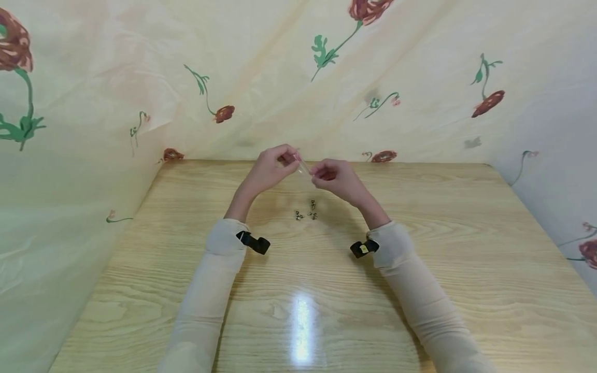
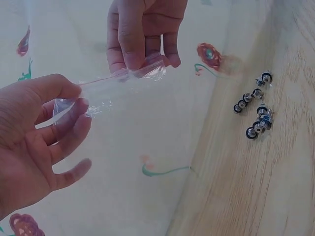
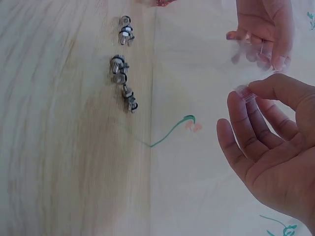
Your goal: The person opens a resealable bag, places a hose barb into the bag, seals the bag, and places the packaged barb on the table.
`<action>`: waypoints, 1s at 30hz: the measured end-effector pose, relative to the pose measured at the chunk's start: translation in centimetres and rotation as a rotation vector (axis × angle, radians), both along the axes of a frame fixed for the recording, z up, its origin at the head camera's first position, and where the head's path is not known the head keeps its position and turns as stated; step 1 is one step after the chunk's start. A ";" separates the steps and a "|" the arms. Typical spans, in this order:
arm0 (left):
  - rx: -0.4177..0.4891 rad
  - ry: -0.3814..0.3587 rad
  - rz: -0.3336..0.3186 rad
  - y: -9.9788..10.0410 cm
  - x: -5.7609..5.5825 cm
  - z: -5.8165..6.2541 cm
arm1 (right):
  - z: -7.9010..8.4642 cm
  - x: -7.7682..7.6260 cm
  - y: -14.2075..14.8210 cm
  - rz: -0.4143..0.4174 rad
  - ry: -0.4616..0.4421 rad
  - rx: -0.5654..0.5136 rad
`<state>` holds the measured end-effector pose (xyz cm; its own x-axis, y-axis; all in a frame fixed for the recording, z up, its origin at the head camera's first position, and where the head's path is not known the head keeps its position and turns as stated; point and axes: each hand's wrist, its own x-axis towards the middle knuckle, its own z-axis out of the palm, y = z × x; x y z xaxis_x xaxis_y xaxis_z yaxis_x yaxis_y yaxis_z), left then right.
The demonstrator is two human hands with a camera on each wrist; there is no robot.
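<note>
A small clear zip bag [image 2: 106, 96] with a pink line along its top edge is stretched between my two hands above the table. My left hand [image 1: 271, 168] pinches one end of it between thumb and fingers. At the other end, my right hand [image 1: 340, 180] pinches a corner with thumb and forefinger. No contents can be made out in the bag. Below the hands, several small metal fittings with dark rings [image 2: 258, 118] lie on the wood in three little clusters, apart from both hands; the right wrist view shows these metal fittings [image 3: 120, 69] too.
The wood-grain table [image 1: 298, 269] runs back to a flowered cloth [image 1: 280, 77] hung behind it and along its sides. Black straps with small cameras [image 1: 254, 242] sit at both wrists. A bright light reflection lies on the near tabletop.
</note>
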<state>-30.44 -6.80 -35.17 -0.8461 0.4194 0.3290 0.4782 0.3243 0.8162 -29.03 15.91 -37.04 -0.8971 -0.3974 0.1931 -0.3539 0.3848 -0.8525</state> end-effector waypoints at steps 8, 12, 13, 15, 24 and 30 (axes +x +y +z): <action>-0.004 -0.032 -0.037 -0.4 0.3 0.0 | -0.2 0.0 -0.4 0.032 -0.059 -0.071; -0.022 -0.059 -0.060 -0.6 0.5 -0.1 | -0.1 0.3 -0.6 0.038 -0.100 -0.101; -0.024 -0.064 -0.065 -0.6 0.5 -0.2 | -0.1 0.3 -0.6 0.041 -0.113 -0.112; -0.020 -0.067 -0.074 -0.7 0.6 -0.3 | -0.1 0.5 -0.6 0.047 -0.134 -0.134; -0.018 -0.043 -0.103 -0.6 0.7 -0.3 | -0.2 0.5 -1.0 0.063 -0.153 -0.191; -0.033 -0.030 -0.044 -0.6 1.0 -0.2 | -0.2 0.6 -1.3 0.041 -0.178 -0.184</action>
